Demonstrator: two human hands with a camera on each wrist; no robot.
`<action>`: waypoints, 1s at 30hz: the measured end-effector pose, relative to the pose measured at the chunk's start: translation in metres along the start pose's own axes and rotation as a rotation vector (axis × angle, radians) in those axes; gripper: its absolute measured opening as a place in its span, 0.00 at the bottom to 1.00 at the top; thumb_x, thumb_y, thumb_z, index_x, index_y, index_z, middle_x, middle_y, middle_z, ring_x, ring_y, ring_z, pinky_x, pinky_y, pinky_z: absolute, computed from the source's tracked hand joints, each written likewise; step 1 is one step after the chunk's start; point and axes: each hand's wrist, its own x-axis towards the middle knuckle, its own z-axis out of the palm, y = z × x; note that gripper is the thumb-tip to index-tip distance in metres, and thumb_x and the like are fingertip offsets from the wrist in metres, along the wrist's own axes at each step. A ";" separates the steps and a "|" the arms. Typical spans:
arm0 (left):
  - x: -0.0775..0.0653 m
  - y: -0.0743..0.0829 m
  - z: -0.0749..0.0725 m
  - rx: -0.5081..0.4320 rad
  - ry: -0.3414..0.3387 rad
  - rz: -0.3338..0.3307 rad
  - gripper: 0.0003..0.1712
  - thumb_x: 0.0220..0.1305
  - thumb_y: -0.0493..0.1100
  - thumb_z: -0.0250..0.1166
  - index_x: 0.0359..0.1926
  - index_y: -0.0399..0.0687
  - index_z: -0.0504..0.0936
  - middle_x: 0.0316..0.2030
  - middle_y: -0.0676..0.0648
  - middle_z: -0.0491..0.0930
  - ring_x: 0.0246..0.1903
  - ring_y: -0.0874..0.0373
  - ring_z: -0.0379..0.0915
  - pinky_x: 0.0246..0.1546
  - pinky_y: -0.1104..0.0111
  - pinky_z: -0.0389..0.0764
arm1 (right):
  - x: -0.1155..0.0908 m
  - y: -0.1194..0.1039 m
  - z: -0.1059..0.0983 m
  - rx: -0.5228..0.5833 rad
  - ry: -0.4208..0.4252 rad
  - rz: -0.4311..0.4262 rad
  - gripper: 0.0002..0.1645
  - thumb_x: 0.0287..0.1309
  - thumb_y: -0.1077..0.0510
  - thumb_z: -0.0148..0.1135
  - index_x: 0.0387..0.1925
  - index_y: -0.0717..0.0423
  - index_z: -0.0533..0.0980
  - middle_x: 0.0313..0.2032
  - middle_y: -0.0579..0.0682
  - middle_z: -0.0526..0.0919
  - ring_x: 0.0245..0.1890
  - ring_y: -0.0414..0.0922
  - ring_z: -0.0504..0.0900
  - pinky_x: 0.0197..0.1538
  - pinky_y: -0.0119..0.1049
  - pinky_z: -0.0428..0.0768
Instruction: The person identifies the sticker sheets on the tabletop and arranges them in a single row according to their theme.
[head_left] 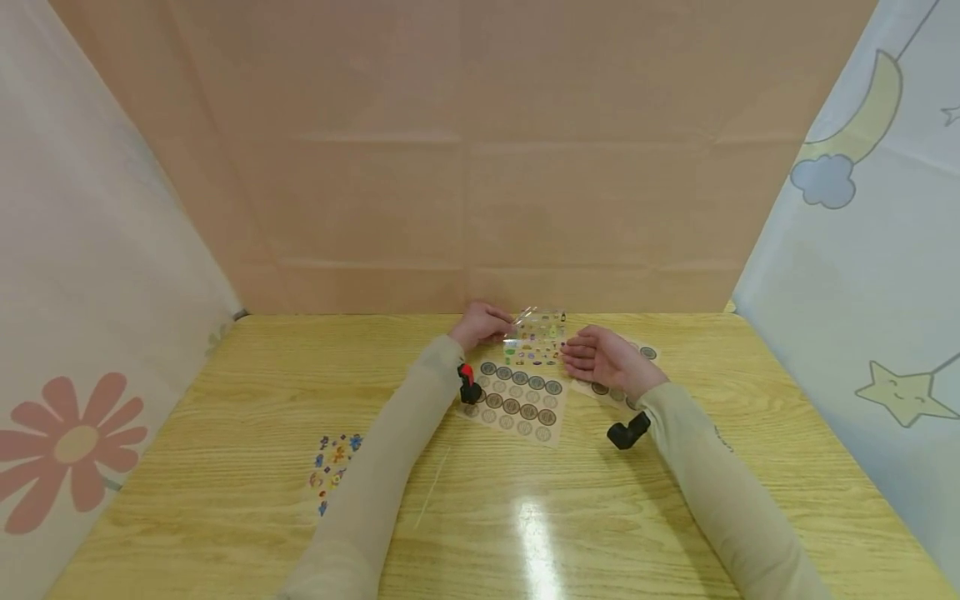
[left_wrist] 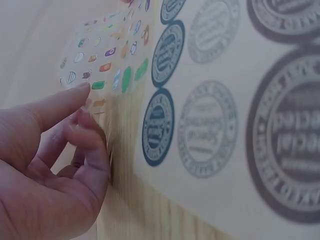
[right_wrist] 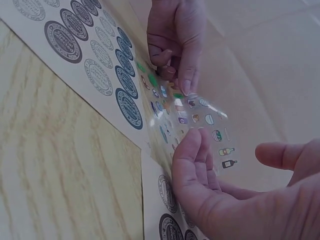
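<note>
My left hand (head_left: 482,325) pinches the left edge of a clear sticker sheet (head_left: 536,342) printed with small colourful food and bottle pictures. In the right wrist view the sheet (right_wrist: 200,117) is bent and shiny, lifted at its far side. My right hand (head_left: 603,360) stands at the sheet's right edge, fingers extended and thumb (right_wrist: 280,155) spread apart. Its fingertips come close to the sheet; whether they touch it I cannot tell. Just in front lies a paper sheet of round stamp-like labels (head_left: 517,404). A second label sheet (head_left: 648,353) is partly hidden under my right hand.
Another clear sheet with colourful stickers (head_left: 335,458) lies at the left, partly covered by my left sleeve. Behind the wooden table (head_left: 487,533) rises a plain brown backdrop (head_left: 465,167). Patterned cloth walls stand at both sides.
</note>
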 end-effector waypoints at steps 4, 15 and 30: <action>0.003 0.001 0.003 0.071 0.018 0.047 0.15 0.57 0.36 0.70 0.46 0.38 0.84 0.39 0.45 0.82 0.28 0.57 0.70 0.27 0.72 0.74 | 0.000 -0.002 -0.001 -0.023 0.007 -0.009 0.33 0.74 0.52 0.36 0.70 0.69 0.50 0.63 0.62 0.63 0.54 0.51 0.73 0.63 0.44 0.70; 0.006 0.003 0.003 -0.071 -0.025 0.039 0.14 0.58 0.32 0.68 0.46 0.34 0.82 0.40 0.43 0.82 0.36 0.53 0.80 0.39 0.68 0.83 | 0.006 -0.006 0.001 -0.028 0.116 -0.108 0.25 0.72 0.56 0.44 0.65 0.65 0.58 0.53 0.60 0.72 0.52 0.51 0.75 0.65 0.44 0.67; 0.005 0.002 -0.001 -0.193 -0.028 0.090 0.14 0.59 0.32 0.67 0.47 0.35 0.81 0.39 0.41 0.83 0.33 0.56 0.79 0.40 0.65 0.83 | 0.011 -0.008 0.005 -0.204 0.113 -0.214 0.29 0.72 0.60 0.42 0.70 0.66 0.54 0.55 0.56 0.65 0.51 0.47 0.69 0.62 0.41 0.67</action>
